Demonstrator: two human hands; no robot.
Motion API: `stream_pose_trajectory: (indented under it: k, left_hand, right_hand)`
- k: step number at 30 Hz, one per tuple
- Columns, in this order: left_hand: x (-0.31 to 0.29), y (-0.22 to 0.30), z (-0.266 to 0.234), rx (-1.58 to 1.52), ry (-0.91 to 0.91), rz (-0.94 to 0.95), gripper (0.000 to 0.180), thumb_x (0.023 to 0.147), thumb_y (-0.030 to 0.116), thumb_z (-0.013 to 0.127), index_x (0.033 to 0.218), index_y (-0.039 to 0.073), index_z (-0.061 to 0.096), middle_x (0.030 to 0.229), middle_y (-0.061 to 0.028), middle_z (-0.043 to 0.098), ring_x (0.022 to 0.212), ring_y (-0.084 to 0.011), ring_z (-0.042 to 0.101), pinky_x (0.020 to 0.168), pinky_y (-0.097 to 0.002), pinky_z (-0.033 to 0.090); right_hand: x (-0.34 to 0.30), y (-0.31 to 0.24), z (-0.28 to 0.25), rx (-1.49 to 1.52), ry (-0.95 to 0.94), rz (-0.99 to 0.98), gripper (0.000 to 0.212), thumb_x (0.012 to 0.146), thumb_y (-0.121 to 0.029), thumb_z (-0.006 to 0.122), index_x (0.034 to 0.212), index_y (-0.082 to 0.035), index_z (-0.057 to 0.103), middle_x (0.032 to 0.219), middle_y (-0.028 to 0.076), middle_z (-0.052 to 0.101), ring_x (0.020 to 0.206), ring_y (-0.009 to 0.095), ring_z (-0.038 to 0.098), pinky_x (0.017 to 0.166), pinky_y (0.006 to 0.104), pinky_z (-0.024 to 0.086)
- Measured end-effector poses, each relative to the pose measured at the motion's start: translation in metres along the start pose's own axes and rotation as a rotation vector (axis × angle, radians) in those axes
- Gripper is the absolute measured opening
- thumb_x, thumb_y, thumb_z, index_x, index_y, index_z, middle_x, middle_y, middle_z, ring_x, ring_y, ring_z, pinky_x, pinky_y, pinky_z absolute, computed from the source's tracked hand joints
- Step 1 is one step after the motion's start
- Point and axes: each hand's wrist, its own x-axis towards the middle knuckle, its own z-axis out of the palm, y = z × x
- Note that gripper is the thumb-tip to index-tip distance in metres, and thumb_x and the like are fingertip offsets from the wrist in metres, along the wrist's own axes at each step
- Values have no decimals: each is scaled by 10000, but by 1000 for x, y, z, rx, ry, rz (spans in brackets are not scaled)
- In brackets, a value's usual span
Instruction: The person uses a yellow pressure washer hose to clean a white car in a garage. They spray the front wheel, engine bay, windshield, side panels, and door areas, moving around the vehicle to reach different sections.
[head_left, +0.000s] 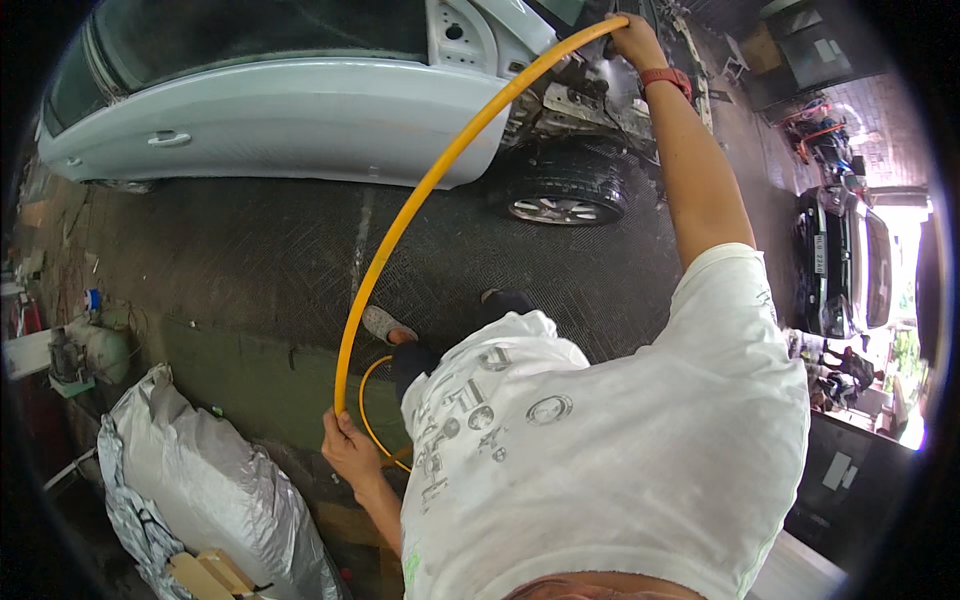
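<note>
A yellow hose bows in a wide arc between my two hands. My right hand, stretched out at the top, is closed around the hose near the car's exposed front end. A whitish, mist-like blur shows just beside that hand; the hose's tip is hard to make out. Lower down, my left hand grips the same hose beside my body. Past it, a thinner-looking loop of yellow hose hangs near my leg. A pale car door and a front wheel lie beyond the arc.
Dark, textured floor runs between me and the car. A silver-covered bulky object stands at the lower left, near a greenish tank. To the right, a dark vehicle is parked by a bright opening.
</note>
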Motion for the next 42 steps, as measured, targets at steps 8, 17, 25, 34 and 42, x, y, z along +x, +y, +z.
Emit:
stream_pose_trajectory:
  k: [8, 17, 25, 34, 42]
  left_hand:
    - [110, -42, -65, -48, -318, 18, 299, 1108, 215, 507, 1168, -42, 647, 698, -243, 595, 569, -402, 607, 530, -446, 435]
    - [197, -15, -61, -90, -432, 90, 328, 1118, 254, 490, 1166, -21, 661, 682, -220, 592, 555, -372, 616, 522, -425, 437]
    - [241, 37, -38, 0, -474, 98, 309, 1109, 254, 515, 1162, -10, 667, 691, -229, 605, 572, -379, 630, 533, -427, 451]
    - [265, 58, -20, -50, -508, 142, 256, 1082, 215, 562, 1173, 3, 674, 733, -256, 630, 601, -394, 651, 553, -446, 483]
    - [286, 49, -29, 10, -603, 156, 213, 1039, 135, 588, 1181, 3, 678, 796, -288, 657, 682, -470, 667, 573, -492, 487]
  right_hand:
    - [27, -33, -8, -146, 9, 147, 364, 993, -406, 615, 1082, -86, 764, 1050, 223, 751, 1049, 438, 697, 905, 490, 548]
    - [26, 41, 9, 79, 122, 325, 382, 983, -393, 632, 1076, -54, 781, 919, 231, 755, 953, 375, 750, 826, 448, 553]
    - [5, 80, 54, 116, 182, 538, 409, 1015, -307, 515, 929, 3, 768, 906, 148, 801, 729, 197, 746, 704, 347, 582]
    - [32, 115, 76, -48, 73, 604, 399, 992, -328, 563, 901, 13, 747, 868, 148, 791, 760, 253, 763, 682, 386, 584]
    - [29, 153, 108, 323, 138, 831, 430, 981, -387, 652, 959, 25, 775, 806, 165, 769, 680, 272, 767, 610, 392, 579]
